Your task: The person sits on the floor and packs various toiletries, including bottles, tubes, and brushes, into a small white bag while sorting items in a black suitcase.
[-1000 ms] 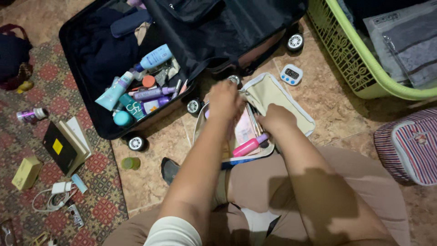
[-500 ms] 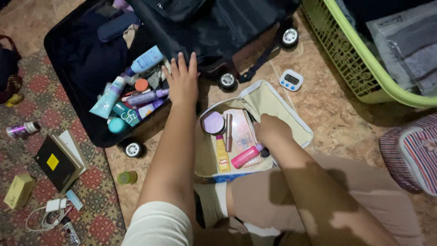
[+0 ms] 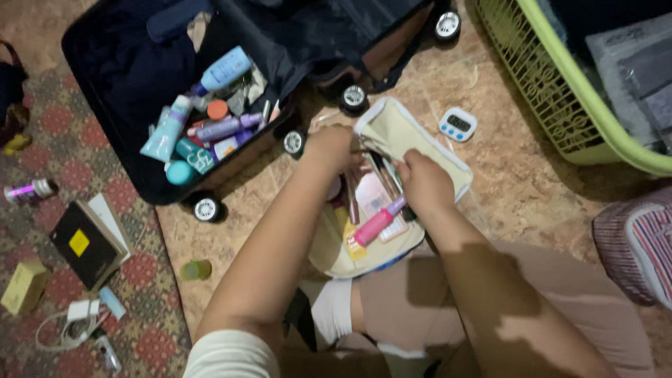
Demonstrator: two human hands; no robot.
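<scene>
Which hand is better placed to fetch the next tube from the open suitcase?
Left, probably. The left hand is at the near edge of the cream pouch, on the side facing the suitcase and its tubes. The right hand is deeper in the pouch, beside the pink bottle.

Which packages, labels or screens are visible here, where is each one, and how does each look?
Timer: on the floor right of the pouch, small, white, dark screen.
Book: on the rug at left, black with a yellow square label.
Box: lower left, small, pale yellow.
Blue bottle: in the suitcase, light blue, lying down.
</scene>
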